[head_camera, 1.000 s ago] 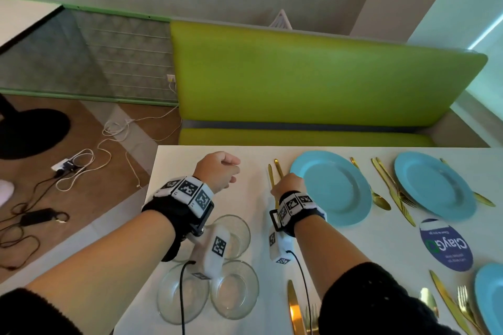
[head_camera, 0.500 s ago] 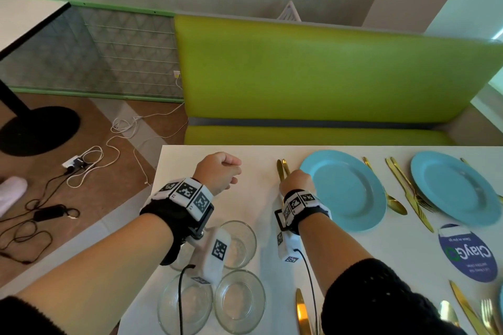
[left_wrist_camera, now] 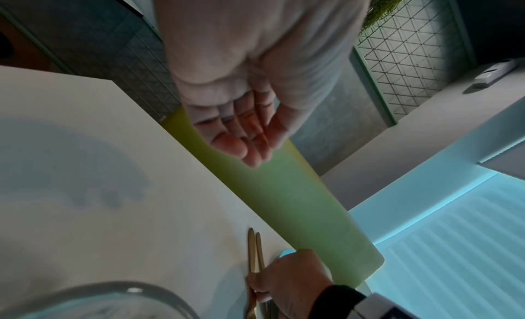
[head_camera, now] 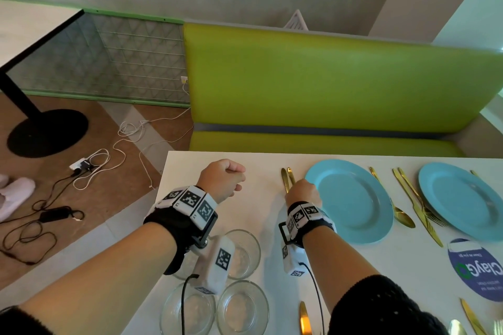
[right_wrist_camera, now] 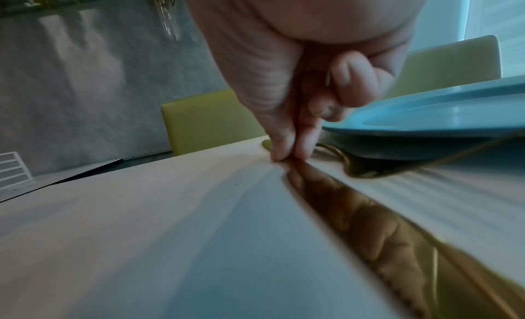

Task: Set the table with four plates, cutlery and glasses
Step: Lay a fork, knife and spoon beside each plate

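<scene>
My right hand [head_camera: 301,193] is low on the white table [head_camera: 268,215], just left of a blue plate [head_camera: 353,201]. Its thumb and forefinger [right_wrist_camera: 285,154] pinch a gold knife [right_wrist_camera: 363,213] that lies flat. A second gold handle [head_camera: 291,175] lies beside the knife's handle [head_camera: 284,181]. My left hand [head_camera: 224,177] hovers further left as a curled fist and holds nothing [left_wrist_camera: 241,142]. Three clear glasses [head_camera: 243,253] [head_camera: 187,310] [head_camera: 242,310] stand under my left forearm. A second blue plate [head_camera: 462,198] sits to the right.
A gold spoon [head_camera: 404,219], knife [head_camera: 420,215] and fork [head_camera: 434,217] lie between the two plates. A round blue sticker [head_camera: 479,269] is on the table at the right. A green bench [head_camera: 326,84] runs along the far edge. Cables [head_camera: 89,168] lie on the floor at the left.
The head view has shifted a little. My right hand stays on the gold cutlery beside the plate, and my left fist holds its place.
</scene>
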Demonstrator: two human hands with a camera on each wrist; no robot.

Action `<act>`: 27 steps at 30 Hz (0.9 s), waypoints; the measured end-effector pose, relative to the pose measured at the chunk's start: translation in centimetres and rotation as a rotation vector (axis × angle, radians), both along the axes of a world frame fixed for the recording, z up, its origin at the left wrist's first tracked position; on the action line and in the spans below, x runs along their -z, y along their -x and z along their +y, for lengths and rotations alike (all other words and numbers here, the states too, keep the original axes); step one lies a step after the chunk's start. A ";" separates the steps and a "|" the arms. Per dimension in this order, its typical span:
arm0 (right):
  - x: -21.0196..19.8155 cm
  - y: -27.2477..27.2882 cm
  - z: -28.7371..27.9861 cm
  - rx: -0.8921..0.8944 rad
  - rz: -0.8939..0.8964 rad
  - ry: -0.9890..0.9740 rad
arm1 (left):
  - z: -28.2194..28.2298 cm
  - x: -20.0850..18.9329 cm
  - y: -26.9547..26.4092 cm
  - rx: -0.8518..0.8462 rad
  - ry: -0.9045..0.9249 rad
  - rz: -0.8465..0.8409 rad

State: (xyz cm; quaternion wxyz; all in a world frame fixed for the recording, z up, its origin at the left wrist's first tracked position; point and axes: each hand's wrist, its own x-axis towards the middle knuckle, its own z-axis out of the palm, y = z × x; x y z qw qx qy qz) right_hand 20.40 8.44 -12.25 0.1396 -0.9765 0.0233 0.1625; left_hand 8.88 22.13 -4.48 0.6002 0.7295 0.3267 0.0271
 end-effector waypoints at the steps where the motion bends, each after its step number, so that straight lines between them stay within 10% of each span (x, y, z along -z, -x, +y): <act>1: 0.0 0.0 -0.1 0.005 0.002 -0.002 | 0.0 0.0 0.1 -0.003 0.002 0.000; 13: -4.9 4.3 -5.5 0.004 -0.090 -0.054 | -2.5 -3.1 4.1 0.052 0.008 -0.076; 27: -4.8 21.7 -11.4 -0.068 0.101 -0.159 | -11.0 -1.0 18.5 0.427 0.040 0.067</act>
